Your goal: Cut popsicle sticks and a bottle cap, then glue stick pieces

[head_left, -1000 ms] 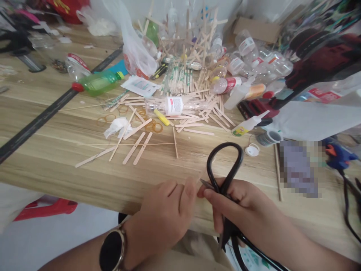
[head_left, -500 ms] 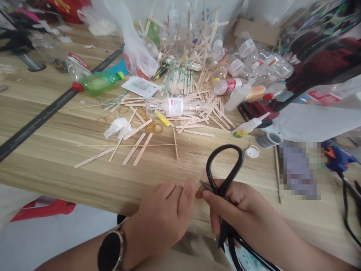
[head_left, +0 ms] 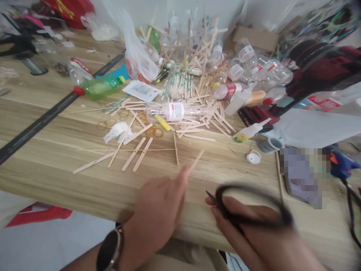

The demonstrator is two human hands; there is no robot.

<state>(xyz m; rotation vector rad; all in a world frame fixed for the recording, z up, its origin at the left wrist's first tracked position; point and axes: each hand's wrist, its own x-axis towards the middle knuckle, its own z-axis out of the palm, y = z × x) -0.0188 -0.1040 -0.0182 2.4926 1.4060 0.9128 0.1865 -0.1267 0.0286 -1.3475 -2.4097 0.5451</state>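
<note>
Near the table's front edge, my left hand (head_left: 159, 207) is closed on a thin wooden stick (head_left: 197, 159), whose pale end pokes out past the index finger. To its right, my right hand (head_left: 256, 237) grips black-handled scissors (head_left: 222, 203), smeared by motion. One large handle loop lies over the hand, and a short dark blade tip points left, apart from the stick. Beyond the left hand, a short stick (head_left: 176, 148) crosses the end of a long thin skewer (head_left: 158, 150). Two drilled craft sticks (head_left: 143, 154) lie side by side farther left.
A clear bottle (head_left: 176, 111) rests on scattered craft sticks. A glue bottle (head_left: 251, 131), a white lid (head_left: 253, 157) and a glue gun (head_left: 342, 162) are at right. A green bottle (head_left: 103, 87) lies by a black strip (head_left: 42, 122) at left.
My right hand has swung the scissors right, away from my left hand, and the handle loop has tipped over. The stick's end now shows clearly beyond my left fingers.
</note>
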